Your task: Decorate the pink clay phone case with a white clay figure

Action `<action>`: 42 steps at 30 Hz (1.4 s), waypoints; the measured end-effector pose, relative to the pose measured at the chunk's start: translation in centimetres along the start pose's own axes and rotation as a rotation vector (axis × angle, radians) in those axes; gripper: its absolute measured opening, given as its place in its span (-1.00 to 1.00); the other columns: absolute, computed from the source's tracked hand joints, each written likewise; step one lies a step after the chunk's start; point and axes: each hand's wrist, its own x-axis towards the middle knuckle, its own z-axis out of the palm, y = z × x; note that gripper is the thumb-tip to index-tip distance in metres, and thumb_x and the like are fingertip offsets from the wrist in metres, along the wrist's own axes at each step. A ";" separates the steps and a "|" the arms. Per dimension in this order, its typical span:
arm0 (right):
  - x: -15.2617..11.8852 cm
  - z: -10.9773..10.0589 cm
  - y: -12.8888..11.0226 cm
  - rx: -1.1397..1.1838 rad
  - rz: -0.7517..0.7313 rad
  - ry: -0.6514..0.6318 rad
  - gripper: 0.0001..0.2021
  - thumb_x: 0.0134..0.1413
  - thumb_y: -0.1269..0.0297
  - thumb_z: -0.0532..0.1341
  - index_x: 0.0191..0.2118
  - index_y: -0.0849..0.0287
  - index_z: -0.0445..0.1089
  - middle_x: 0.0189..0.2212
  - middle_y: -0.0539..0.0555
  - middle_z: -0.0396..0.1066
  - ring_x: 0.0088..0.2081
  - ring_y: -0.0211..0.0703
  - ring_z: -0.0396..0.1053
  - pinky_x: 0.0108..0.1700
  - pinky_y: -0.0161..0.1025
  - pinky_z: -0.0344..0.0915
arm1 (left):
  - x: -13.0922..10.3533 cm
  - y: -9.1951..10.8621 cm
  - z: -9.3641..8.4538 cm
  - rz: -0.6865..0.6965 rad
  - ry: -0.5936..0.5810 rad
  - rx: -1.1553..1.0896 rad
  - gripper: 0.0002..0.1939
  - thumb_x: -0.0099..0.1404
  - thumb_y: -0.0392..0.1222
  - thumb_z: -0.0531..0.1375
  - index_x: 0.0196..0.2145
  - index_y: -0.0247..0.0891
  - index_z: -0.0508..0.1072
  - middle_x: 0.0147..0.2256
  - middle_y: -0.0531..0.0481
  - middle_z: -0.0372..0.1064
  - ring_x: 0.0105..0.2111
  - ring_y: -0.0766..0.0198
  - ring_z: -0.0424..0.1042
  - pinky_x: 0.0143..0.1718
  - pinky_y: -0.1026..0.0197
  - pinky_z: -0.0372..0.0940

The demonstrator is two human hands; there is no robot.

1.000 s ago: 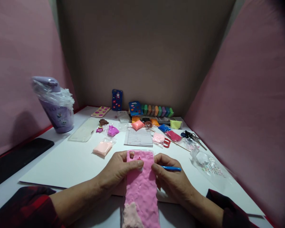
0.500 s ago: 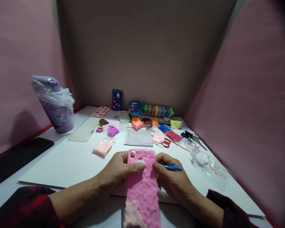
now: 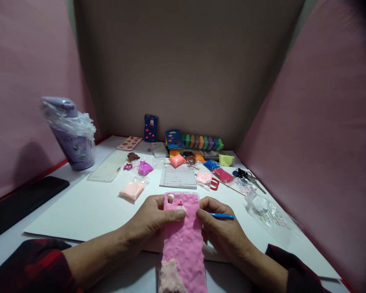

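A phone case (image 3: 184, 238) covered in bumpy pink clay stands tilted before me, its lower end cut off by the frame. My left hand (image 3: 152, 213) grips its left edge, the thumb lying across the front on a small white shape with a red top (image 3: 180, 204). At the right edge, my right hand (image 3: 219, 226) pinches the case with the thumb and also holds a slim blue pen-like tool (image 3: 222, 216), whose tip is hidden. A beige clay patch (image 3: 171, 274) covers the case's lower left, with some brown at the bottom. The fingers behind the case are mostly hidden.
Past my hands lie a lined notepad (image 3: 178, 177), a peach clay packet (image 3: 132, 190), red-handled scissors (image 3: 214, 183), keys (image 3: 247, 175) and a bag of gems (image 3: 268, 211). A purple bottle (image 3: 75, 142) and a black phone-like slab (image 3: 27, 203) are left. Decorated cases (image 3: 151, 128) stand behind.
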 end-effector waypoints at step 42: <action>-1.7 0.2 -0.5 -0.458 -0.633 0.052 -0.89 0.17 0.33 0.19 -0.24 0.15 0.47 -0.47 0.07 0.40 -0.55 -0.23 0.32 -0.56 -0.28 0.23 | 0.2 0.2 -0.6 -0.046 0.034 0.186 -0.56 -0.05 0.18 0.34 -0.55 -0.31 0.45 -0.70 0.11 0.18 -0.58 0.30 0.28 -0.43 0.26 0.21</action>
